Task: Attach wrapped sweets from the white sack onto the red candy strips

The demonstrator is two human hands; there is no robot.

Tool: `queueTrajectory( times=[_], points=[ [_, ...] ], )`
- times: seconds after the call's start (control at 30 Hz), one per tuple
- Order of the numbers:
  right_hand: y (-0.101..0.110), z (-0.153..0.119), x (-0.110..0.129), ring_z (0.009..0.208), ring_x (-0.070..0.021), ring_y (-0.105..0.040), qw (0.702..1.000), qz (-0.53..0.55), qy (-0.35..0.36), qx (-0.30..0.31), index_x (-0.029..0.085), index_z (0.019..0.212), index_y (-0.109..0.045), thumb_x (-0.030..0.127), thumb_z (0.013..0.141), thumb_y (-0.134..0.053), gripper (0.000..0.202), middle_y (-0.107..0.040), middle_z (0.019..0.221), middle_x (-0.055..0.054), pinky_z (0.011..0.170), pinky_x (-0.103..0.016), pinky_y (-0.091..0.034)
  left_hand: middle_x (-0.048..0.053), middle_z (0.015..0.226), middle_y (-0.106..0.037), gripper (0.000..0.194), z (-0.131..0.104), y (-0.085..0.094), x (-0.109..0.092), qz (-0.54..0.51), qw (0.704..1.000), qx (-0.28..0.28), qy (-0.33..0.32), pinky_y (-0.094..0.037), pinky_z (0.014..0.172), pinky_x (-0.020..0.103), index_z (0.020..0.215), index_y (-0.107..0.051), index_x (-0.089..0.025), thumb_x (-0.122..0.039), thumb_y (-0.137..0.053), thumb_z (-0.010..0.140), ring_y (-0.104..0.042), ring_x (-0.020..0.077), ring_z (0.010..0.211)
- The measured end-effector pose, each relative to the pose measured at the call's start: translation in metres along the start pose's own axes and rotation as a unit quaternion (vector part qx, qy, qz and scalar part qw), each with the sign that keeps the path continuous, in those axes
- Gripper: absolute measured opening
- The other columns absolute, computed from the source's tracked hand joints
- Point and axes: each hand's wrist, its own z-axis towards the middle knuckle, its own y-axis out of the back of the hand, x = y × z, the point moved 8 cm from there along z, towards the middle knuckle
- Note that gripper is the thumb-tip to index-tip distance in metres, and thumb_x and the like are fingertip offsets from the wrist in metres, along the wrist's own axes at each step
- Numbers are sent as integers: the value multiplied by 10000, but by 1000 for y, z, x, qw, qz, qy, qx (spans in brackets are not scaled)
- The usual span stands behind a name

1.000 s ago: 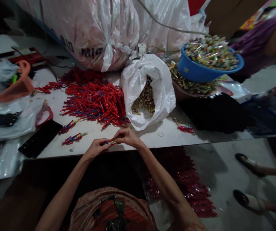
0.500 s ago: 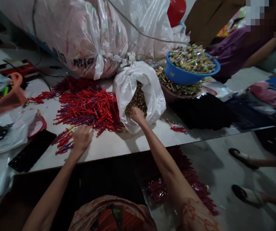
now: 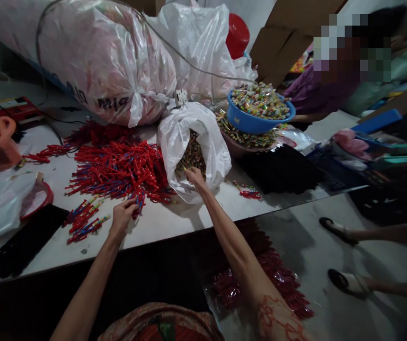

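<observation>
My left hand (image 3: 122, 217) is closed at the front edge of a heap of red and blue plastic pieces (image 3: 118, 166), its fingertips pinching a red and blue piece (image 3: 139, 201). To the left of it lie small bundles of red pieces with yellowish ends (image 3: 86, 225). My right hand (image 3: 195, 178) reaches into the mouth of a white plastic bag (image 3: 219, 156) full of small multicoloured pieces (image 3: 192, 154). Its fingers are pinched together over them, on a small light piece that is hard to make out.
Behind stand big filled plastic bags (image 3: 118, 57). A blue basin (image 3: 256, 124) heaped with small pieces is at the right, near black material (image 3: 281, 168). A black phone-like slab (image 3: 26, 241) lies at the left. Another person in purple (image 3: 306, 92) is beyond, back right.
The view has shifted. My left hand has moved from beside the small bundles to the heap's front edge and pinches a piece there. My right hand has lifted slightly within the bag mouth.
</observation>
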Motion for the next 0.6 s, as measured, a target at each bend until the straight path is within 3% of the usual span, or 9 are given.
queueTrajectory(
  times=[0.07, 0.13, 0.2, 0.27, 0.37, 0.43, 0.5, 0.6],
  points=[
    [-4, -11, 6, 536, -92, -493, 995, 98, -5, 10, 145, 865, -541, 285, 879, -360, 229, -610, 729, -42, 479, -203, -359, -14, 605, -602, 233, -11, -4, 15, -183, 978, 9, 96, -421, 483, 232, 803, -634, -163, -213, -654, 575, -532, 116, 488],
    [-18, -29, 16, 463, -58, -412, 973, 223, 0, 65, 162, 791, -536, 357, 830, -457, 213, -584, 685, -2, 429, -191, -310, -2, 651, -635, 221, -23, -15, 20, -285, 946, 35, 151, -431, 472, 214, 793, -608, -163, -197, -647, 578, -585, 123, 532],
    [-39, -52, 26, 423, -38, -354, 919, 368, -1, 139, 162, 738, -559, 406, 714, -610, 251, -552, 621, 31, 391, -189, -256, 20, 709, -660, 224, -31, -27, 20, -317, 929, 71, 174, -417, 453, 201, 821, -601, -155, -226, -649, 614, -613, 130, 564],
    [-57, -75, 31, 397, -33, -329, 884, 428, -14, 186, 155, 722, -595, 399, 613, -704, 288, -502, 537, 58, 370, -192, -211, 19, 699, -649, 256, -32, -35, 17, -306, 935, 88, 158, -370, 424, 190, 823, -589, -146, -281, -682, 626, -575, 110, 511],
    [-73, -95, 29, 362, -35, -327, 884, 426, -34, 190, 158, 700, -582, 341, 566, -724, 268, -464, 466, 81, 351, -193, -186, -4, 653, -610, 289, -27, -30, 10, -208, 974, 60, 61, -349, 441, 202, 833, -583, -154, -321, -708, 633, -498, 91, 460],
    [-78, -99, 27, 349, -36, -333, 887, 426, -40, 173, 174, 772, -571, 291, 552, -713, 287, -487, 479, 96, 342, -186, -198, 29, 743, -645, 246, -26, -19, -1, -59, 997, 16, -41, -422, 542, 242, 918, -624, -170, -289, -652, 705, -558, 131, 569],
    [-80, -101, 25, 346, -39, -340, 893, 420, -37, 157, 193, 892, -564, 261, 551, -696, 372, -509, 506, 112, 338, -178, -213, 77, 921, -678, 295, -30, -9, -16, 133, 983, -28, -127, -468, 703, 301, 1051, -656, -201, -205, -563, 771, -623, 195, 772],
    [-81, -101, 21, 345, -44, -342, 911, 390, -25, 130, 202, 926, -540, 250, 557, -684, 399, -508, 499, 117, 338, -175, -217, 118, 1112, -664, 462, -39, -3, -30, 317, 932, -60, -166, -439, 873, 358, 1222, -618, -221, -101, -464, 803, -615, 264, 1002]
  ],
)
